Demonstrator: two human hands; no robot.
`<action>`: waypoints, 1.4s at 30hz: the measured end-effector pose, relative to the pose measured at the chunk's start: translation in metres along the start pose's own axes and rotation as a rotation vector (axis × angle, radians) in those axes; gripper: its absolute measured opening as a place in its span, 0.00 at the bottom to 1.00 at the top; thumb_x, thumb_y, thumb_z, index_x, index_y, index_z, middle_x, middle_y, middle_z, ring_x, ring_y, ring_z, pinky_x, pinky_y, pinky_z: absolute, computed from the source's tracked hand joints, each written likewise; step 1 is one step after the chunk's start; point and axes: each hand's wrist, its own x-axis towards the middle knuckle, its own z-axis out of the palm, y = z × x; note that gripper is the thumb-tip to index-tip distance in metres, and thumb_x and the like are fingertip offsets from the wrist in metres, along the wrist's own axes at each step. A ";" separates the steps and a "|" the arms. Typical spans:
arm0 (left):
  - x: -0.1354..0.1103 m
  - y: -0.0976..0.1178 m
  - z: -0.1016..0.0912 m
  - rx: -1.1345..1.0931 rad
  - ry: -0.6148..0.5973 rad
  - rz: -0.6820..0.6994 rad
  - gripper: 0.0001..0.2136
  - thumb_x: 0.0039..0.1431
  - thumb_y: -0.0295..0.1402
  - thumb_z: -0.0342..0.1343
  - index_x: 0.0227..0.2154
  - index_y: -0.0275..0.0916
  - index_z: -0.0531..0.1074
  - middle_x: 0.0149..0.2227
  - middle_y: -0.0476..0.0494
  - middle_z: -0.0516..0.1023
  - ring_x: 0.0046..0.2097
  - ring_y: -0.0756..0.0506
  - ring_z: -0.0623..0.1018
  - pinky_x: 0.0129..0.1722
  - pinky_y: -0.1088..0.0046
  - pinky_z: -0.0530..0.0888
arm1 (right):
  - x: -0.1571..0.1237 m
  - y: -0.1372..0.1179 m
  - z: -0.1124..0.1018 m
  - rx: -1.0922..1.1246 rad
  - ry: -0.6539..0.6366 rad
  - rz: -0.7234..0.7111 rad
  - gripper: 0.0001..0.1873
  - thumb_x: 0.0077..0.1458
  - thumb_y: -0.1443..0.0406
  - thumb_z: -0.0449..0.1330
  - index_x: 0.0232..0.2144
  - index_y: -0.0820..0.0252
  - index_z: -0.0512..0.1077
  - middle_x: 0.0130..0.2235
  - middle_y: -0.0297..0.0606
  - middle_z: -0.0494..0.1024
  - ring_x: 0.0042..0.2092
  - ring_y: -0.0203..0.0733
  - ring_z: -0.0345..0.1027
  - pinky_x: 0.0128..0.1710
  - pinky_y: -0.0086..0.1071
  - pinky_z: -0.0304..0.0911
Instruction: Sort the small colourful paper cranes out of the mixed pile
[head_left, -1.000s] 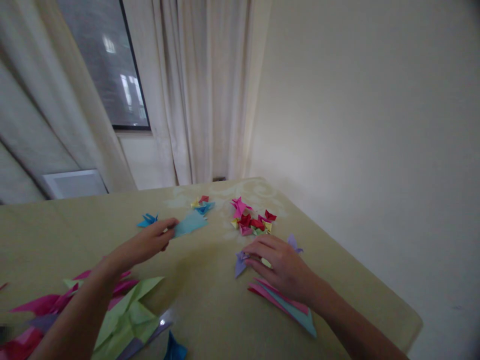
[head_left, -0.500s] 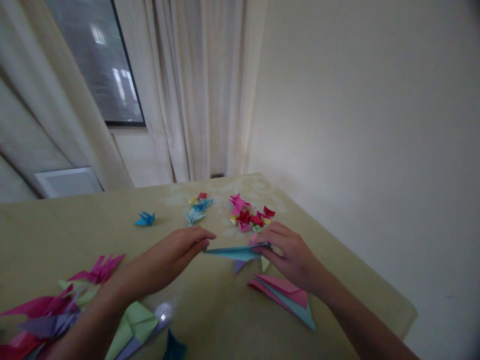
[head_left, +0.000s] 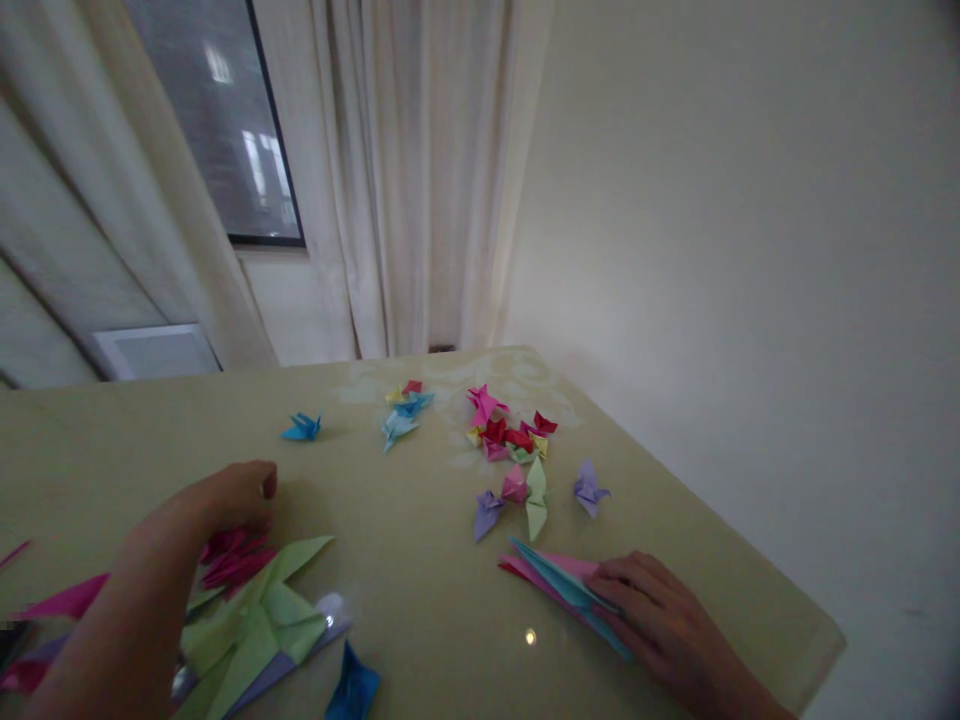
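Desk (head_left: 427, 600): pale yellow-green, with a glossy finish that reflects light. The far edge runs along the base of the curtains (head_left: 427, 200); the right edge slants toward the viewer to a rounded corner, with a plain wall (head_left: 735, 250) beyond. The near edge is out of view.

Left hand (head_left: 244, 490): over the left part of the desk, fingers bent downward at the magenta folded paper (head_left: 236, 558). Fingertips are hidden; whether they grasp it cannot be told. Just beside it, toward the near side, lies a light green folded paper (head_left: 270, 615) with pointed, creased flaps, overlapping a purple sheet (head_left: 262, 682).

Right hand (head_left: 664, 610): laid over a stack of folded papers (head_left: 551, 580), near the right edge. The stack is long, narrow and tapered, pink and turquoise. Fingers are extended together on its upper side; a pinch underneath cannot be confirmed.

Room for movement: a broad stretch of smooth surface separates the two hands, with a dark blue folded piece (head_left: 352, 685) on its near side. A narrower strip separates the lilac piece (head_left: 591, 490) from the right edge. Toward the far right corner sits a close cluster of small folded pieces (head_left: 510, 437), sharp-pointed, mostly red and pink.
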 end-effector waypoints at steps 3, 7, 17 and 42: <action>-0.003 0.021 -0.005 -0.091 -0.023 0.098 0.12 0.34 0.29 0.58 0.28 0.42 0.72 0.32 0.43 0.81 0.38 0.37 0.82 0.37 0.65 0.76 | 0.002 0.001 -0.003 0.033 -0.051 0.002 0.19 0.63 0.55 0.66 0.53 0.52 0.77 0.46 0.46 0.83 0.44 0.50 0.78 0.44 0.40 0.75; -0.022 0.057 -0.026 -0.414 -0.006 0.340 0.13 0.47 0.36 0.58 0.38 0.42 0.74 0.39 0.43 0.82 0.43 0.39 0.82 0.41 0.65 0.79 | 0.024 -0.002 -0.010 0.110 -0.005 -0.018 0.22 0.66 0.50 0.61 0.56 0.54 0.75 0.47 0.48 0.82 0.46 0.52 0.77 0.47 0.41 0.74; -0.068 0.126 -0.054 -1.047 0.070 0.697 0.16 0.58 0.40 0.69 0.43 0.40 0.73 0.38 0.47 0.77 0.36 0.47 0.80 0.36 0.72 0.79 | 0.165 -0.064 -0.006 0.388 0.070 -0.106 0.15 0.69 0.58 0.60 0.54 0.55 0.76 0.49 0.46 0.81 0.51 0.48 0.74 0.54 0.43 0.69; -0.010 0.068 -0.004 -0.012 0.103 0.205 0.26 0.50 0.46 0.58 0.51 0.38 0.76 0.54 0.32 0.81 0.55 0.32 0.80 0.57 0.56 0.74 | 0.206 0.060 -0.031 0.077 -0.147 0.393 0.05 0.60 0.71 0.63 0.37 0.59 0.79 0.35 0.36 0.82 0.36 0.39 0.74 0.35 0.29 0.61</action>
